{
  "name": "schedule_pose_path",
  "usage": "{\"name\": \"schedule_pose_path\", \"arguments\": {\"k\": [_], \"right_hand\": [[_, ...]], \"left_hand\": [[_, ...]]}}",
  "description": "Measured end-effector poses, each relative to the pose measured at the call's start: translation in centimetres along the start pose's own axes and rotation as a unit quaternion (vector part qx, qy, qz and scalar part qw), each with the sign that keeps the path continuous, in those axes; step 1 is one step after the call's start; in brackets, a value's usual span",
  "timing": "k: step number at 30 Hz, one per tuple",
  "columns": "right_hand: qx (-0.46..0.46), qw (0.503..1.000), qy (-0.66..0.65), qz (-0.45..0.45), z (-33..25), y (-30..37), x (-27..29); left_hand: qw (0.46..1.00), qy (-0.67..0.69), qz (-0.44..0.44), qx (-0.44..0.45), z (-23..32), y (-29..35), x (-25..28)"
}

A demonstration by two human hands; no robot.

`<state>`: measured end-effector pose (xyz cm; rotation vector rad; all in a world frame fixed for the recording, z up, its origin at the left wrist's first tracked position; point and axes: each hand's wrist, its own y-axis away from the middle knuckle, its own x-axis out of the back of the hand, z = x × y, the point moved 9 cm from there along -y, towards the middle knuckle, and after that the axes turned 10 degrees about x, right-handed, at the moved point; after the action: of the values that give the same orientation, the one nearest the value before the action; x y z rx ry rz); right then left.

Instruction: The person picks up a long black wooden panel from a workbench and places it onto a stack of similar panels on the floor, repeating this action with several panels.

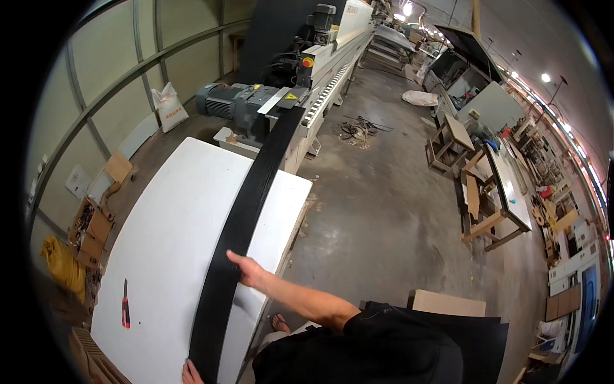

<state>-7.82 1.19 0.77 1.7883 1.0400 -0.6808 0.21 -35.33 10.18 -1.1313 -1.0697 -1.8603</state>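
A long, narrow black board (220, 288) lies lengthwise over a white sheet-topped table (173, 198), its far end reaching the machine's bed. My right hand (251, 271) grips the board's right edge about midway along, thumb on top and the other fingers hidden underneath. At the lower edge of the picture, my left hand (190, 373) is only partly in view, its fingers closed at the left edge of the board's near end. To the left of the board, a red-handled utility knife (126, 306) lies on the white top with its blade out.
Ahead stands a long edge machine (332, 77) with a grey motor (220, 101). A cardboard box (91, 233) and yellow sack (64, 265) sit at left. Tangled cables (359, 130) lie on the floor; a workbench (508, 185) stands at right. Dark panels (486, 339) are beside me.
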Motion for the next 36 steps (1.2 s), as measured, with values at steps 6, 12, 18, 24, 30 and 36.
{"name": "schedule_pose_path", "arguments": {"k": [6,12,18,24,30,36], "right_hand": [[-0.072,0.995,0.067,-0.013,5.3,6.8,-4.3],[-0.062,0.991,0.002,-0.121,6.4,10.5,-4.3],[0.066,0.99,-0.127,0.004,-1.5,10.9,6.2],[0.217,0.943,-0.251,0.042,-7.3,16.8,10.7],[0.373,0.829,-0.373,0.184,-10.6,22.9,23.5],[0.46,0.705,-0.433,0.323,-12.4,31.6,36.8]], "left_hand": [[0.991,-0.086,0.089,0.054,-6.5,5.2,2.4],[0.963,0.082,0.132,0.219,-8.0,4.5,8.4],[0.967,-0.179,0.137,-0.119,4.9,-2.8,10.1],[0.931,-0.096,0.077,-0.345,20.2,-9.6,4.6],[0.852,-0.048,-0.052,-0.519,33.9,-9.9,-4.7],[0.891,-0.13,-0.059,-0.432,35.6,-15.2,-6.0]]}}
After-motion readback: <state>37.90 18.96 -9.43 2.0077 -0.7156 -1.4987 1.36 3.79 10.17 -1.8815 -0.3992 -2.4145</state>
